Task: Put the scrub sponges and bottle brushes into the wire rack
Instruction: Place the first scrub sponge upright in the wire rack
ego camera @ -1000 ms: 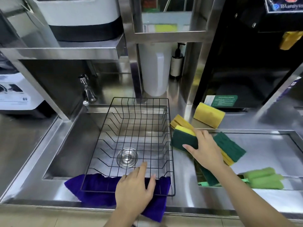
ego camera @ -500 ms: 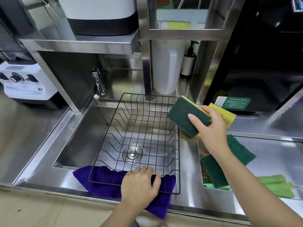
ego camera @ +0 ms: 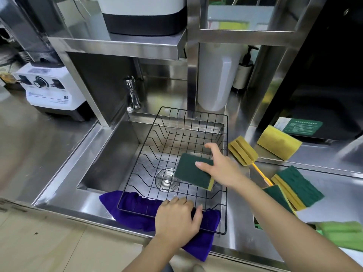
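Observation:
A black wire rack (ego camera: pixel 225 134) spans the sink. My right hand (ego camera: pixel 222 167) holds a green-and-yellow scrub sponge (ego camera: pixel 189 171) low inside the rack, green side up. My left hand (ego camera: pixel 176 216) grips the rack's near rim. A yellow bottle brush (ego camera: pixel 242 150) with an orange handle lies on the counter right of the rack. More scrub sponges (ego camera: pixel 296 183) lie stacked further right, one (ego camera: pixel 275 193) partly under the handle. A yellow sponge (ego camera: pixel 279 142) rests at the back right.
A purple cloth (ego camera: pixel 133 211) lies under the rack's near edge. Faucet (ego camera: pixel 132 95) stands at the sink's back left. White blender base (ego camera: pixel 49 87) on the left counter. Green cloths (ego camera: pixel 341 234) at the right. A pump bottle (ego camera: pixel 243 69) and white container (ego camera: pixel 216 75) stand behind the rack.
My right hand lifted the scrub sponge from the pile at the right, carried it left over the rack's rim and lowered it inside. My left hand stayed on the near rim.

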